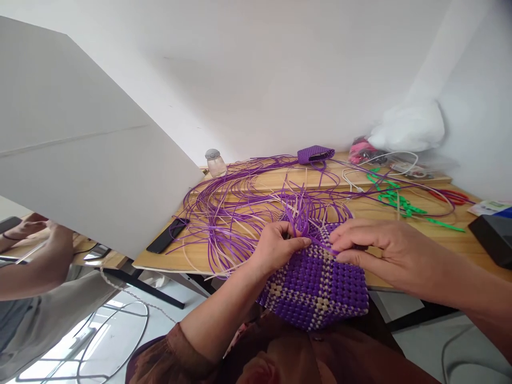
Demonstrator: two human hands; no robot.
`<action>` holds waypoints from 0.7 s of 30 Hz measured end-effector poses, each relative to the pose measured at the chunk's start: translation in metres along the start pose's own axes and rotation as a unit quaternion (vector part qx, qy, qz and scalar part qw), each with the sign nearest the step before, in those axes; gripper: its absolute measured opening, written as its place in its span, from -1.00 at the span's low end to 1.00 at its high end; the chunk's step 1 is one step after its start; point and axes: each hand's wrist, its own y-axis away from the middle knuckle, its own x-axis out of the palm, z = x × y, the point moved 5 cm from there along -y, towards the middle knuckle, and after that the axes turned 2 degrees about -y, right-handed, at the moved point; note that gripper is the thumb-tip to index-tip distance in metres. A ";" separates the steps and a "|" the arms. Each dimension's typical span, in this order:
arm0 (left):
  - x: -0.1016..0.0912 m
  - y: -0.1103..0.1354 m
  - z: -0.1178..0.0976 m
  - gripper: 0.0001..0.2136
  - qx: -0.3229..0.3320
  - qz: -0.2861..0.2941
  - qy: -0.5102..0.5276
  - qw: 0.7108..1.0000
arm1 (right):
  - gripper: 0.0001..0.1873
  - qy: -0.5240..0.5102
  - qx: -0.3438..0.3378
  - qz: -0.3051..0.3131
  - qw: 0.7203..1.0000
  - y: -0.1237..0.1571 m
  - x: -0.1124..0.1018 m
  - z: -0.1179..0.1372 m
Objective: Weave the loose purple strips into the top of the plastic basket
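A purple and cream woven basket (pixel 308 288) rests at the table's front edge against my body, its long loose strips (pixel 224 213) fanning out over the tabletop to the left and back. At the basket's upper edge, my left hand (pixel 280 242) pinches a purple strip between thumb and fingers. Just to the right, my right hand (pixel 372 245) is closed with thumb and fingertips on a purple strip that runs between the two hands. The exact spot where the strip enters the weave is hidden by my fingers.
A smaller purple woven piece (pixel 316 154) and a lidded jar (pixel 216 162) stand at the back. A phone (pixel 168 235) lies left; green strips (pixel 400 197), red-handled tool (pixel 448 197) and black box (pixel 492 240) lie right. Beyond a white partition (pixel 80 144), another person's arms (pixel 44 256) show.
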 end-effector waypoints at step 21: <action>0.002 0.001 -0.009 -0.67 0.042 0.013 -0.019 0.999 | -0.95 0.104 0.063 -0.065 0.990 -0.056 0.020 0.009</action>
